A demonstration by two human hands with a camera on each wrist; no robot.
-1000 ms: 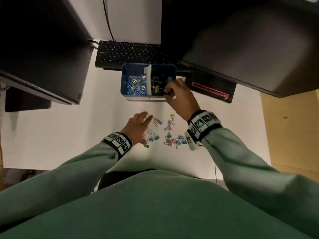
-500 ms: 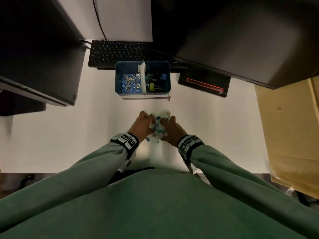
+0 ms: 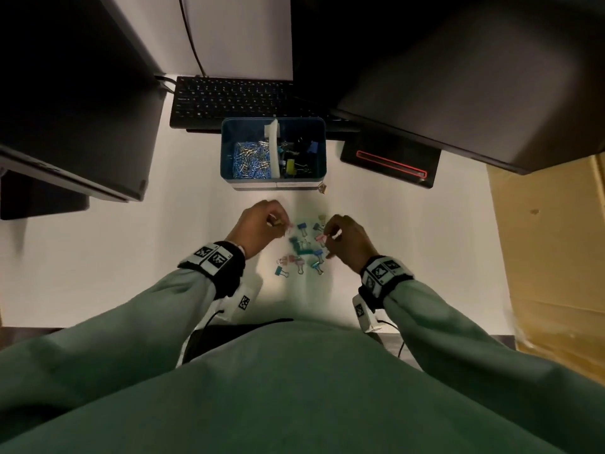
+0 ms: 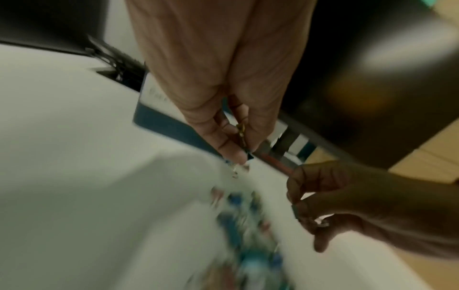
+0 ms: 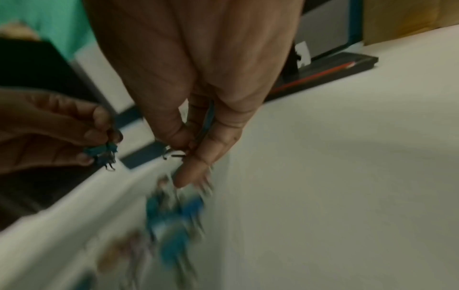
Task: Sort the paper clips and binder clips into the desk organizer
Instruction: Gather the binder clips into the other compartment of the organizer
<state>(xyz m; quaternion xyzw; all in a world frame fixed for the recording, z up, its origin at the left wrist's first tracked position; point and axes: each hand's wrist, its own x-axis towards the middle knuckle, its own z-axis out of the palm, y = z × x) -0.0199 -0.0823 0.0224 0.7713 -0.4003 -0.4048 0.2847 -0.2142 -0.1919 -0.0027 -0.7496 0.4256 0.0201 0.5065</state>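
Both hands have spread apart since half a second ago; left hand (image 3: 258,224) and right hand (image 3: 347,239) each pinch binder clips in curled fingers above the pile (image 3: 302,250) on the tabletop (image 3: 98,257), organizer (image 3: 273,183) just beyond. Risk: loose multi-clip pinches drop clips, or land them among the paper clips (image 3: 250,160).

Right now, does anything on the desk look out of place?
Yes. One small binder clip lies alone on the desk against the front right corner of the blue organizer, outside it and apart from the loose pile of binder clips between the hands. It looks dropped or missed.
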